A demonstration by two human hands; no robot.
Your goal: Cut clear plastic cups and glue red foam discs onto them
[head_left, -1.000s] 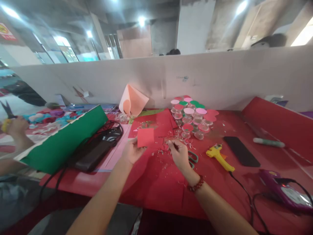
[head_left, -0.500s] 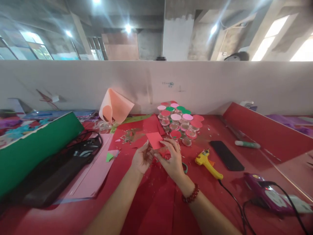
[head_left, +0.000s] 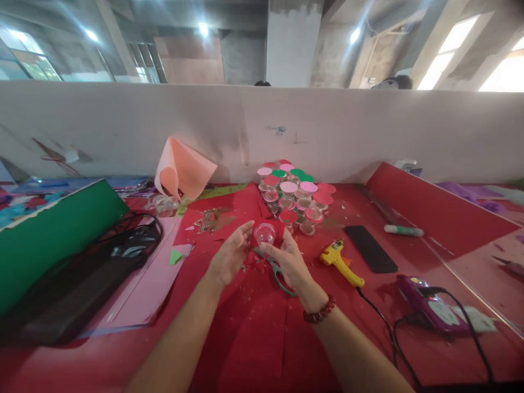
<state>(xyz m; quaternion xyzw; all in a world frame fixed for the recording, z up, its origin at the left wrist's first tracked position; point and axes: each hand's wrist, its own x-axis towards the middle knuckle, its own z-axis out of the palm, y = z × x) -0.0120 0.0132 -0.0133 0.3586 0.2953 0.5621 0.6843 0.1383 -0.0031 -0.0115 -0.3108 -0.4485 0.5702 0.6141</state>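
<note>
My left hand (head_left: 228, 255) and my right hand (head_left: 289, 261) meet above the red table cover (head_left: 254, 338). Between their fingertips is a small clear plastic cup (head_left: 265, 233). My left fingers curl round the cup's left side. A red paper square (head_left: 280, 226) sits just behind the cup, pinched by my right hand, whose thumb lies under the cup. Green-handled scissors (head_left: 277, 277) lie on the cover under my right hand. A red bead bracelet (head_left: 319, 314) is on my right wrist.
Behind my hands stands a cluster of clear cups topped with coloured paper circles (head_left: 292, 191). To the right lie a yellow glue gun (head_left: 340, 261), a black phone (head_left: 370, 248), a glue stick (head_left: 403, 231) and a corded purple device (head_left: 429, 307). At left are a green roll (head_left: 49, 234), a black bag (head_left: 102, 265) and a pink sheet (head_left: 151, 284).
One second ago my left hand alone held the red square. Then both hands held it. Now a clear cup is between my fingertips in front of the square, and the view has shifted right.
</note>
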